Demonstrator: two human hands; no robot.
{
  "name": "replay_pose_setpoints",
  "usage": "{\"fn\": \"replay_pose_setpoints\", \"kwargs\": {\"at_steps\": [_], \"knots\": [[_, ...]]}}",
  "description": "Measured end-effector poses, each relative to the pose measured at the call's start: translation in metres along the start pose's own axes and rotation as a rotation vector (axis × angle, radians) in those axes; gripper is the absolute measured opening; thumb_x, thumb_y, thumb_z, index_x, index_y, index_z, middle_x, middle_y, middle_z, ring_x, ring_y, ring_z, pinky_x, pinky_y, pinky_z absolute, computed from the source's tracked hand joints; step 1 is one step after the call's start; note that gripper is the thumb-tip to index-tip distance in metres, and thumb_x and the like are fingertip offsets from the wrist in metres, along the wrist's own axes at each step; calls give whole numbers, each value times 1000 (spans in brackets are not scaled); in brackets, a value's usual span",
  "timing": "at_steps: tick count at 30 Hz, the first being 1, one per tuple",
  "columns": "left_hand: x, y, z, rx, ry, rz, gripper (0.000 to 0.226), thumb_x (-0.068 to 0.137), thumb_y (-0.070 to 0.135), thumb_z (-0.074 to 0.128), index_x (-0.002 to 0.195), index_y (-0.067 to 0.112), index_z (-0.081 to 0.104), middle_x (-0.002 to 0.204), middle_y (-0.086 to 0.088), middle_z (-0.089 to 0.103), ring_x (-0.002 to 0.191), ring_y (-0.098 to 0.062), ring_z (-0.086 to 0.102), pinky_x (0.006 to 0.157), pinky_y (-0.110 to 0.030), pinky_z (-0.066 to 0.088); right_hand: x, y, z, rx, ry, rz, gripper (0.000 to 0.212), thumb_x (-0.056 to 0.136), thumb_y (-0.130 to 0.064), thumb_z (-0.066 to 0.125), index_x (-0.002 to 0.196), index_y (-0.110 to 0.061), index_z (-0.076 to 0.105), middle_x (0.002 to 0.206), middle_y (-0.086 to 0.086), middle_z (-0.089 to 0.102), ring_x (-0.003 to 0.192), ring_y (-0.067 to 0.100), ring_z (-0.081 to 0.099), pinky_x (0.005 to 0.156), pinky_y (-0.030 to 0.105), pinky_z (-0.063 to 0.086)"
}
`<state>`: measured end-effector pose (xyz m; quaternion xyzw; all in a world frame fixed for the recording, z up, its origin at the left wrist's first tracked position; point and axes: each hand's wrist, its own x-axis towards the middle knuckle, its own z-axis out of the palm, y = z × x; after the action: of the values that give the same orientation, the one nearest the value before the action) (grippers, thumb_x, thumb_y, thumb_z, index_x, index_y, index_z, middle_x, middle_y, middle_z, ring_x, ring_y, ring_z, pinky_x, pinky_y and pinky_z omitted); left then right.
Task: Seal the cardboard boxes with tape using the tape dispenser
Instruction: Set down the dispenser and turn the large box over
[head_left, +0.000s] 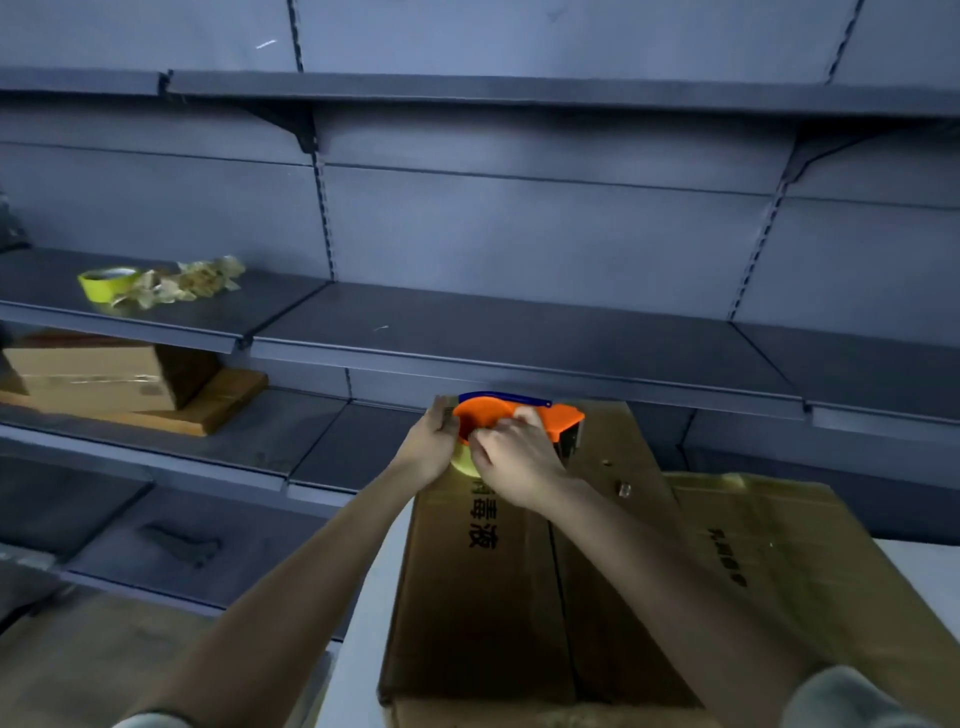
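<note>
Orange tape dispenser (563, 418), blue handle on top, yellow tape roll (464, 464) inside, set at far end of cardboard box (483, 597) lid, close to far edge. Gripped from both sides: right hand (511, 462) over the body, fingers curled onto the orange shell; left hand (428, 444) cupped round the rounded left end, fingers bent against it. Cannot tell whether either pinches a loose tape end. Both hands touching the tool, neither nearer.

Key relation: centre seam (558, 571) with long axis from far end straight back toward the body, starting under the right wrist. Dispenser at the seam's far end, so a pull toward the wearer would likely follow it. No tape strip made out along the seam.

Second cardboard box (779, 561) touching on the right. On a grey shelf (519, 332) well to the left, spare yellow roll (106, 283) beside crumpled used tape (182, 283).
</note>
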<state>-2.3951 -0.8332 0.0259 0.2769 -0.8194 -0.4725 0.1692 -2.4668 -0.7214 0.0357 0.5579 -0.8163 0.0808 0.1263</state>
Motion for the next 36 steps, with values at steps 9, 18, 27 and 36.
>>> {"fn": "replay_pose_setpoints", "kwargs": {"at_steps": [9,18,27,36], "knots": [[-3,13,11,-140,83,149,32,91,-4,39,113,12,54,103,-1,57,89,-11,51,62,-3,40,4,-11,-18,388,82,313,32,97,-22,32,93,-7,60,87,6,66,82,22,60,84,30,38],[-77,16,16,-41,234,513,38,79,-7,59,114,9,59,123,0,49,121,-10,42,102,-18,31,-17,-34,-41,1882,62,1258,31,92,-39,53,75,-13,57,50,1,61,48,16,57,44,20,46],[-119,26,5,-580,183,256,16,93,-1,47,95,8,60,89,-3,64,84,-10,63,75,-23,53,-81,-47,-47,1875,209,841,21,89,-12,61,109,-11,62,111,9,66,105,23,61,102,39,43],[-155,44,-8,-292,-181,544,20,86,19,55,100,6,61,98,-6,65,95,-20,61,86,-28,48,-129,-29,-95,1417,88,219,41,90,-1,54,130,-7,47,125,11,59,118,22,55,104,44,41]]}}
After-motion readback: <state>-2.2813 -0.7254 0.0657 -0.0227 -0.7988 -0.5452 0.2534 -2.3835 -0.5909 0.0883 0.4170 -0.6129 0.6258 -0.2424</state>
